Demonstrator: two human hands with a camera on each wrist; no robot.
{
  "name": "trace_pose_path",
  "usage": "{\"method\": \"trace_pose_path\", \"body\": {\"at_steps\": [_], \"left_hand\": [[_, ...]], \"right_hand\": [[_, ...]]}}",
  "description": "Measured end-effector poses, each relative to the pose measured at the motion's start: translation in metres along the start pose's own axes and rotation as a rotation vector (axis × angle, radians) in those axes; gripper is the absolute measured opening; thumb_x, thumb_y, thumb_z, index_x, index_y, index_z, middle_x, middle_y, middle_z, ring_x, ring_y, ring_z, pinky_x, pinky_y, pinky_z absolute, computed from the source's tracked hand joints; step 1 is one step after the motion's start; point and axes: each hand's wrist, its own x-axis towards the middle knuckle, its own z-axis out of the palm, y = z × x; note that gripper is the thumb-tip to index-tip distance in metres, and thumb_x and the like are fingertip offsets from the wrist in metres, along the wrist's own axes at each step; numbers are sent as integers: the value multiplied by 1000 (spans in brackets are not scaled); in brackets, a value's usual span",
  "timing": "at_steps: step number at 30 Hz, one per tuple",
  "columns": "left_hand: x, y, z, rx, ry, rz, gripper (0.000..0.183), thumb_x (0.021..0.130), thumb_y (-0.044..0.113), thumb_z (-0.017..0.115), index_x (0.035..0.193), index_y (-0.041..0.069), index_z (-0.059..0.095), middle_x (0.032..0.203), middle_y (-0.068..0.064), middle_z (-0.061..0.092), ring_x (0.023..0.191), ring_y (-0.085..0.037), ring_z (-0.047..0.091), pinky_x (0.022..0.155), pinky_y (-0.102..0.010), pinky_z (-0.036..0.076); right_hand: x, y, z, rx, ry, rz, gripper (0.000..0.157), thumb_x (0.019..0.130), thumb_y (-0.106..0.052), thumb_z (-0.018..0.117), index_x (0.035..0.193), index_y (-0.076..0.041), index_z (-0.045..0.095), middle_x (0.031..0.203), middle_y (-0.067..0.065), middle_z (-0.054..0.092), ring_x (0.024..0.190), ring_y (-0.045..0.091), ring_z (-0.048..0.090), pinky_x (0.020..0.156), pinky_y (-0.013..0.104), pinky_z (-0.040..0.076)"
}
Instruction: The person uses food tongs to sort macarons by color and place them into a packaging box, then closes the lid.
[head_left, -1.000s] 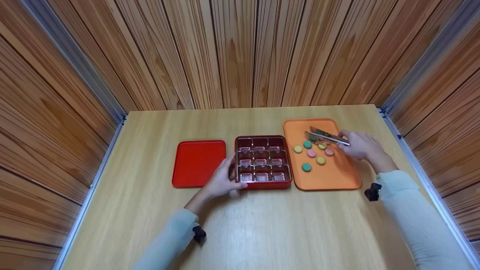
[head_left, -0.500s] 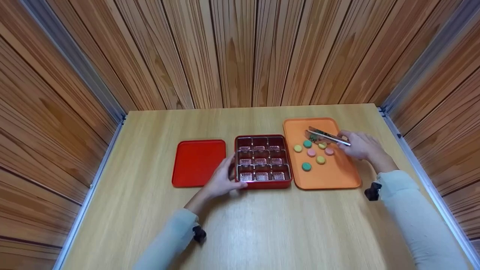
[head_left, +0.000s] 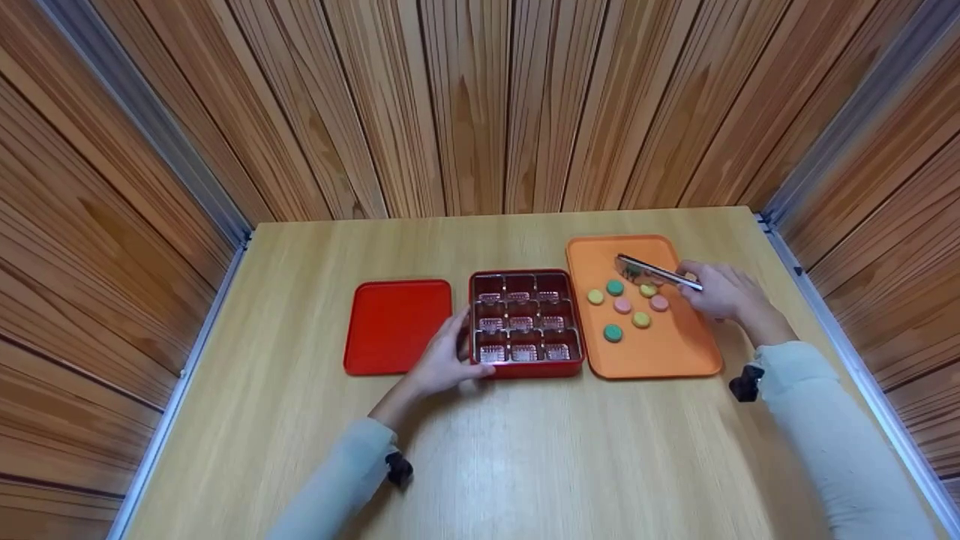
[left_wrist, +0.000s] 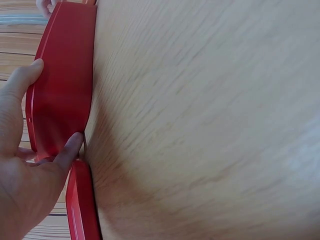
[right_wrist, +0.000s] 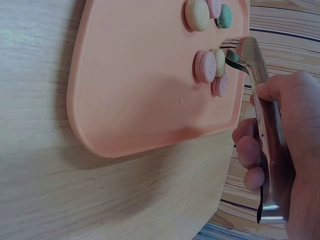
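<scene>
Fingers of the right hand (head_left: 716, 291) pinch long silver metal tongs (right_wrist: 270, 135), seemingly to trap a round green macaron (right_wrist: 232, 56) near twelve o'clock on the orange rectangular tray (head_left: 667, 356); at its nine, the left hand (head_left: 442, 363), fingers spread, seemingly steadies a square red nine-compartment box (head_left: 534, 371).

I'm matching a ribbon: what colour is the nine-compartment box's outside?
The box is plain red outside, clearest in the left wrist view.

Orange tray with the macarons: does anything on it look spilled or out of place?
Just one thing: a tiny pale fleck, perhaps a crumb, lies on the orange tray apart from the macarons. Nothing else there looks spilled or damaged.
</scene>
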Motion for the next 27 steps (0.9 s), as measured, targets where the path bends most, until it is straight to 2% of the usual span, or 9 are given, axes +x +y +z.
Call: {"method": "trace_pose_path", "body": {"at_steps": [7,15,21,27], "left_hand": [[-1,0,1,1,-5,-17,120,89,20,98,181,15,22,180,-21,36,170,-43,35,144,-63,26],[-2,-1,0,-20,-6,-28,120,89,23,98,182,16,21,180,-19,36,170,-42,35,144,-59,30],[-1,-1,-1,-17,-3,-22,121,89,22,98,181,13,22,182,-19,35,172,-41,33,144,-57,30],[0,-1,0,-27,-6,-12,119,88,18,98,180,7,23,179,-21,38,168,-41,38,143,-57,33]], "right_hand": [[-4,0,-8,8,-9,14,50,114,-32,56,159,-8,53,87,10,60,59,25,58,52,32,48],[-5,-3,-17,-27,29,-32,49,114,-33,55,156,-7,57,84,9,60,60,23,56,52,32,46],[-7,-14,-22,-31,52,-42,47,114,-31,57,155,-9,58,81,8,59,58,23,53,51,30,42],[-8,-29,-27,-92,117,-96,43,112,-29,58,150,-8,63,83,10,60,59,21,50,51,31,37]]}}
